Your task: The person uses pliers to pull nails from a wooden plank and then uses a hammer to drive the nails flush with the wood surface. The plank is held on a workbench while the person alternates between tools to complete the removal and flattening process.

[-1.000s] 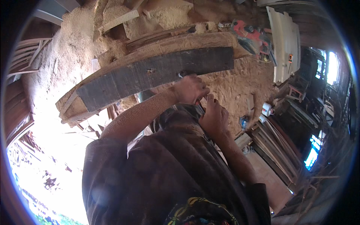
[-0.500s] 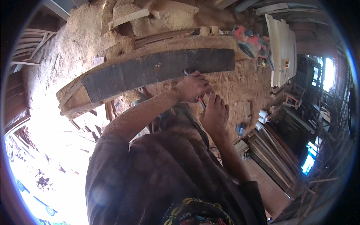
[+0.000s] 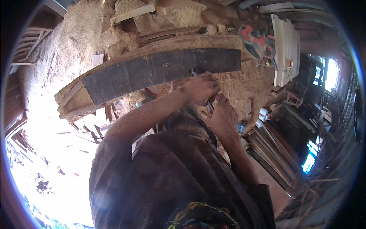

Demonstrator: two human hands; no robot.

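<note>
A long dark plank [image 3: 129,78] lies across a sawdust-covered bench [image 3: 70,97] in front of me. My left hand [image 3: 201,89] is closed around a slim tool [image 3: 195,71], whose metal tip meets a dark spot towards the plank's right end. The other end of the tool comes out below that hand, beside my right hand [image 3: 223,114]. There the right fingers are bent and pressed together against it. Most of the tool is hidden by my fingers, so its exact kind does not show. Another small mark or hole [image 3: 164,65] sits near the plank's middle.
A red and black power tool [image 3: 253,36] rests beyond the plank's right end. Pale boards [image 3: 281,49] stand right of it, an orange tape measure [image 3: 290,64] on them. Stacked planks [image 3: 272,154] and a white container [image 3: 263,113] are lower right. Sawdust and offcuts lie around.
Both hands and the tool have shifted slightly right. My right fingers have come closer to the left hand, and the tip stays near the same dark spot.
</note>
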